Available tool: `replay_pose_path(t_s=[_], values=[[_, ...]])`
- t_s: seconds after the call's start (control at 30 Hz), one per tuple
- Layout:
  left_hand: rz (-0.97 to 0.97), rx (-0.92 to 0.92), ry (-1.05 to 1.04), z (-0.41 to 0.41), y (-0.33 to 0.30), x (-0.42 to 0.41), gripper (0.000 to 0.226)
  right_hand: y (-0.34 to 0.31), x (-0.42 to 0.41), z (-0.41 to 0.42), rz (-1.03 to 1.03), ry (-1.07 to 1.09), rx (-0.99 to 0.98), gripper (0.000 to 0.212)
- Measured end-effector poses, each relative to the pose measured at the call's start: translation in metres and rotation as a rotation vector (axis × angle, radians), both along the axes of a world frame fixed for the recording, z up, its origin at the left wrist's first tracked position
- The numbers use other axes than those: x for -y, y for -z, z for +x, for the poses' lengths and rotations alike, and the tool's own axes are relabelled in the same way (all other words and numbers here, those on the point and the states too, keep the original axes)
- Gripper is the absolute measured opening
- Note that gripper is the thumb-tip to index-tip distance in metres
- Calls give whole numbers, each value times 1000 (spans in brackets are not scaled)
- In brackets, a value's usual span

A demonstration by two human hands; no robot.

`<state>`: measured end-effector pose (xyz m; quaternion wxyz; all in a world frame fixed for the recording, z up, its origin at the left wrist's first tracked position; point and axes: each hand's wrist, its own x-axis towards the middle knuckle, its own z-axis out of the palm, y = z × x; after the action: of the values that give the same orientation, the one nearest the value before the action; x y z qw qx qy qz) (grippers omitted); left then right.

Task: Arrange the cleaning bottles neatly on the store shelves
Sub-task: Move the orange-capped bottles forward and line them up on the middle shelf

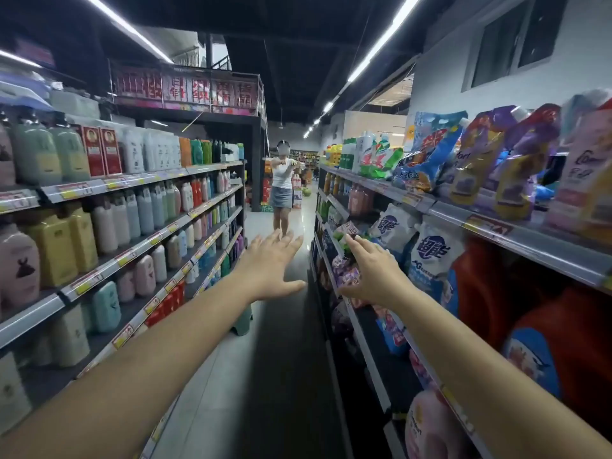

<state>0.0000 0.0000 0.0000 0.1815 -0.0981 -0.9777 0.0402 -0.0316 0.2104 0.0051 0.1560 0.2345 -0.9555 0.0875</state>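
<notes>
Both my arms stretch forward down a store aisle. My left hand [270, 268] is held out flat over the aisle floor with fingers spread, touching nothing. My right hand [371, 273] reaches toward the right-hand shelf [530, 240], fingers extended near purple and green detergent pouches [346, 271] at the shelf edge; it grips nothing. White detergent bags [433, 256] and orange bottles [477, 286] stand on that shelf. Pump bottles [129, 220] in rows fill the left shelves [109, 265].
A person [282, 187] in a white top stands at the far end of the aisle. A green stool [243, 323] sits on the floor by the left shelves. Refill pouches [480, 160] lean along the top right shelf. The tiled aisle floor [265, 376] runs between the racks.
</notes>
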Motion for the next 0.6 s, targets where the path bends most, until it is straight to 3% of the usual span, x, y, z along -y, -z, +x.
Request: replay_pose_path(t_s=[0.23, 0.6], values=[[-56, -59, 3, -93, -8, 59, 84, -20, 47, -96, 12, 26, -49, 105], [-89, -64, 53, -319, -32, 156, 83, -22, 148, -311, 2, 87, -17, 102]])
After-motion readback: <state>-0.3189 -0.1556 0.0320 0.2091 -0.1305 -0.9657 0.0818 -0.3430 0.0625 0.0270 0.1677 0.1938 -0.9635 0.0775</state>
